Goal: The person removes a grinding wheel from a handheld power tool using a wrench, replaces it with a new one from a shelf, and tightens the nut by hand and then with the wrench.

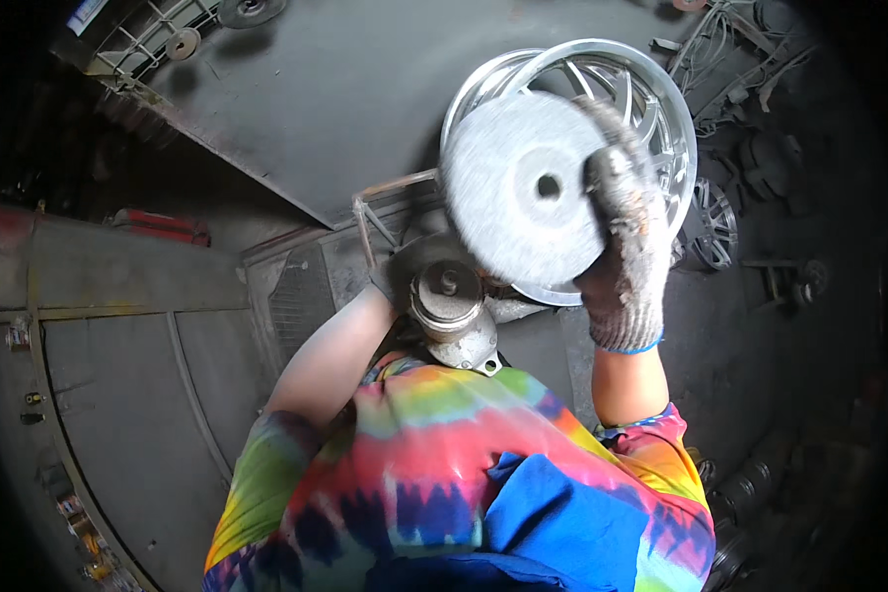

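Observation:
My right hand (pixel 627 232), in a dirty grey knit glove with a blue cuff edge, grips a round grey buffing wheel (pixel 503 197) by its right side. The thumb lies across the wheel's face beside the centre hole; the other fingers are behind it. To the lower left, close to my chest, an angle grinder (pixel 454 335) has its bare threaded spindle turned up. At the grinder's left side is my left hand (pixel 409 264), dark and mostly hidden, closed around the tool. Behind the buffing wheel stands a shiny silver multi-spoke car wheel rim (pixel 683 128), partly covered.
A metal frame (pixel 362 222) stands left of the rim, near a sheet-metal panel (pixel 138 257). Another spoked rim (pixel 715 225) lies at the right. Tangled cables and metal parts (pixel 730 64) fill the upper right. A wire rack (pixel 153 35) is at the upper left.

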Tool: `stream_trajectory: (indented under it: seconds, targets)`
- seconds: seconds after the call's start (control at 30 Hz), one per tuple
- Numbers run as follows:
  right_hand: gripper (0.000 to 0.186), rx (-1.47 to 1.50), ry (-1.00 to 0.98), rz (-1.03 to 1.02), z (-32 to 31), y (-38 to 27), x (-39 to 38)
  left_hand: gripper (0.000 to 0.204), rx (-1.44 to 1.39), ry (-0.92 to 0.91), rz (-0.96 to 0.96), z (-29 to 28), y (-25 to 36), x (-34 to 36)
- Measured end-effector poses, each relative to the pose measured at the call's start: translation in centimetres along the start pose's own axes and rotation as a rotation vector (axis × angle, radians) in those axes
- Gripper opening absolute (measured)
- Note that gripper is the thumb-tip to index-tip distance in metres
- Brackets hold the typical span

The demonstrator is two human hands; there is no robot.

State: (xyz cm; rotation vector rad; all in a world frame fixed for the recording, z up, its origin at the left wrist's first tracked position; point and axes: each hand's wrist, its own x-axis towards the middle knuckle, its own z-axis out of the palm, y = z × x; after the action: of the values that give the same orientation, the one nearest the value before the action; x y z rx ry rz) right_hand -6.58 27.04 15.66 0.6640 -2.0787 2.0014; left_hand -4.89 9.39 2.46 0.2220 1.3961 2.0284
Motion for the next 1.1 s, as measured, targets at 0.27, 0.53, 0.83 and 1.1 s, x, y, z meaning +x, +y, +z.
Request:
stream_trajectory:
  seconds: [0.27,0.53,0.83,1.1]
  targets:
    - [0.042,0.032,-0.239,0.091,1.4,-0.3,-0.5,0.025,-0.404,0.044,0.272,-0.8,-1.4,-0.4]
    - [0.033,0.188,-0.402,0.455,2.9,-1.2,-0.9,0.023,-0.41,0.004,0.281,0.0,-1.5,-1.8]
    - [0.041,-0.034,-0.436,0.205,1.3,1.3,-1.2,0.022,-0.42,0.01,0.286,-0.3,-1.4,-2.9]
    - [0.126,0.042,-0.745,-0.061,1.5,0.8,-1.4,0.02,-0.441,0.0,0.276,0.1,-1.9,-4.3]
